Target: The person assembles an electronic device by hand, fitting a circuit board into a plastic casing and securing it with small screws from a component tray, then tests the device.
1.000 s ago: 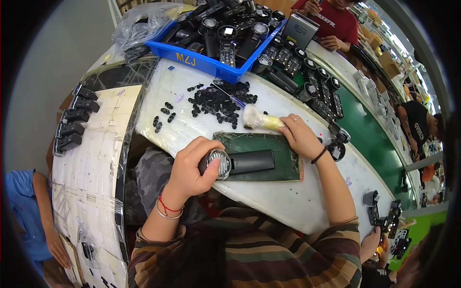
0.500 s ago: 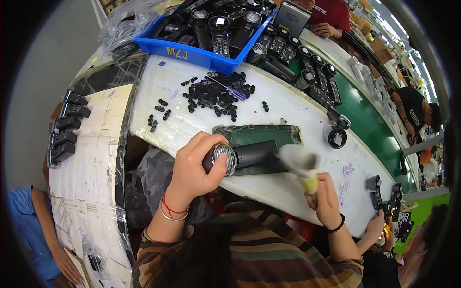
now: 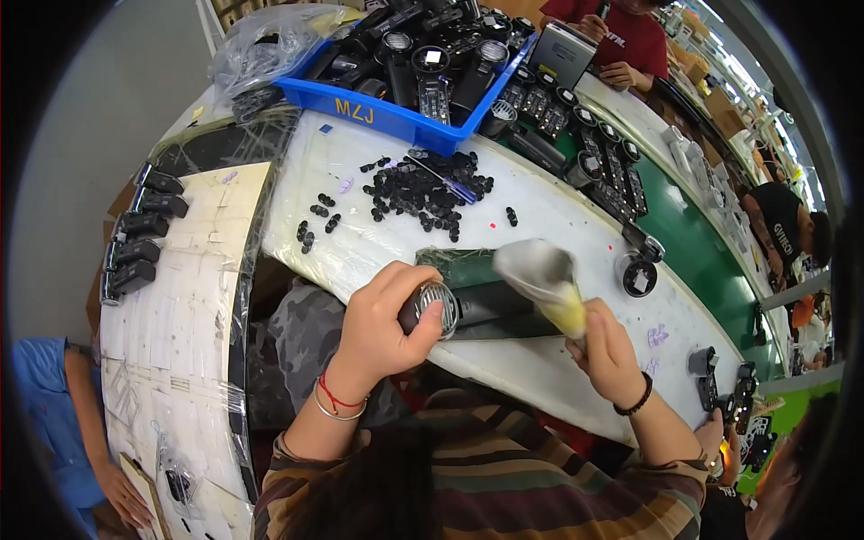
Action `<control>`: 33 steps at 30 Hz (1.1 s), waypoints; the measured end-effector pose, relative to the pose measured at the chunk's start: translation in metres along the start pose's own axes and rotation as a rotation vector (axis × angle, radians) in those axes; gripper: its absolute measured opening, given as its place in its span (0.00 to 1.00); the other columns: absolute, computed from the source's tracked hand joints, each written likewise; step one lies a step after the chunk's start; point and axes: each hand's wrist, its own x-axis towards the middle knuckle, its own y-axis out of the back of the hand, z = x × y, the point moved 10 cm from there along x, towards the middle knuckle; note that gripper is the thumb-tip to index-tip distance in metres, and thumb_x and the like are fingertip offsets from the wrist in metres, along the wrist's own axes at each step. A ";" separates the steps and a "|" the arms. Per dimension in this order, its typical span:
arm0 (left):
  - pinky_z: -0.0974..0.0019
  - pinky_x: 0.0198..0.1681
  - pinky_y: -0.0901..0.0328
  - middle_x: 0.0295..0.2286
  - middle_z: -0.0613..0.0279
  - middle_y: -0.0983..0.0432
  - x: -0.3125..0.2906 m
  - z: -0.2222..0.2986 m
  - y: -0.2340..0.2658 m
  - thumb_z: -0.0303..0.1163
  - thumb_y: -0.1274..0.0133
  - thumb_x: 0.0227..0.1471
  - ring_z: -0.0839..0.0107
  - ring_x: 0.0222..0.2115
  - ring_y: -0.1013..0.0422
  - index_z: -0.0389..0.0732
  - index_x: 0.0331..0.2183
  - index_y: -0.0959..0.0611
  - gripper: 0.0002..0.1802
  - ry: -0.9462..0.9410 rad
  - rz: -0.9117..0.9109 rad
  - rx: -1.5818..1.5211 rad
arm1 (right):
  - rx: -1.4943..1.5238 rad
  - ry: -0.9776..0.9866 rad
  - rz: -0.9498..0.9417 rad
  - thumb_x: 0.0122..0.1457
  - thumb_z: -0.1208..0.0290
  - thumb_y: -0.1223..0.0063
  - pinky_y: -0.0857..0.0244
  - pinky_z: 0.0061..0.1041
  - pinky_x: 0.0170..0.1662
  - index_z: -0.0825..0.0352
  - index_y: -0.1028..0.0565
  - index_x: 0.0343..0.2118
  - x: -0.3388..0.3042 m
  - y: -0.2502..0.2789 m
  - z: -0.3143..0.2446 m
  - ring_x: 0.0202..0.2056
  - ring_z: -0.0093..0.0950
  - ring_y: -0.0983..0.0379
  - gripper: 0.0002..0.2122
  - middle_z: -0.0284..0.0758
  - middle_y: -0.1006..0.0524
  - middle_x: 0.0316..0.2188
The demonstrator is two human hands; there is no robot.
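I have the left hand (image 3: 382,319) clamped on the rounded ribbed end (image 3: 441,310) of a black handheld device (image 3: 490,301), fingers curled over its far side and the thumb lying along the near side. That wrist sits low, its forearm slanting up from the lower edge, with a red cord (image 3: 331,396) and a silver bangle (image 3: 340,415) on it. The right hand (image 3: 612,355) is closed around the handle of a mallet-like tool with a wrapped white head (image 3: 540,268) and yellow neck; its knuckles face up and its forearm angles in from the lower right, a dark beaded bracelet (image 3: 640,396) at the wrist. The tool leans to the left, its blurred head above the device's right part; I can't tell whether the two touch. The device lies lengthwise on a green mat (image 3: 463,264) on the white counter (image 3: 558,211), in front of the torso. Past the mat I see a pile of small black parts (image 3: 409,202) with a screwdriver (image 3: 460,191) lying across it, then a blue bin (image 3: 405,126) heaped with more black devices (image 3: 432,85). A person in a red shirt (image 3: 639,49) sits farther off.
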 end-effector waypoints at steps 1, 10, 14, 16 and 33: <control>0.65 0.30 0.31 0.27 0.52 0.24 0.000 0.000 0.000 0.30 0.44 0.44 0.57 0.25 0.26 0.35 0.34 0.20 0.13 0.011 -0.002 0.002 | -0.050 0.056 0.028 0.69 0.65 0.67 0.37 0.29 0.27 0.68 0.35 0.37 -0.003 -0.001 -0.003 0.19 0.29 0.33 0.11 0.38 0.30 0.18; 0.66 0.29 0.31 0.27 0.53 0.24 0.002 0.003 -0.003 0.30 0.44 0.43 0.59 0.25 0.26 0.35 0.35 0.20 0.14 0.013 -0.038 0.008 | -0.140 0.028 -0.086 0.69 0.65 0.69 0.37 0.28 0.26 0.68 0.33 0.34 -0.023 0.004 0.025 0.17 0.33 0.34 0.13 0.38 0.30 0.16; 0.66 0.29 0.31 0.27 0.54 0.24 0.006 0.001 -0.003 0.30 0.44 0.43 0.59 0.25 0.26 0.35 0.35 0.20 0.14 -0.005 -0.035 0.035 | -0.139 0.026 -0.142 0.68 0.66 0.69 0.37 0.30 0.27 0.68 0.33 0.35 -0.023 0.001 0.016 0.18 0.35 0.32 0.13 0.38 0.29 0.17; 0.65 0.30 0.31 0.27 0.54 0.24 0.004 0.005 -0.004 0.30 0.44 0.43 0.59 0.26 0.26 0.35 0.35 0.20 0.14 -0.009 -0.042 0.045 | -0.108 0.135 -0.039 0.68 0.67 0.68 0.37 0.33 0.27 0.68 0.33 0.36 -0.024 0.000 0.000 0.20 0.37 0.30 0.11 0.40 0.28 0.18; 0.66 0.31 0.31 0.29 0.53 0.24 0.005 0.002 -0.007 0.31 0.46 0.47 0.57 0.27 0.26 0.35 0.36 0.20 0.13 0.013 -0.053 0.046 | -0.378 0.150 -0.115 0.65 0.68 0.60 0.37 0.39 0.26 0.66 0.31 0.32 0.011 -0.008 0.016 0.22 0.47 0.30 0.08 0.44 0.28 0.18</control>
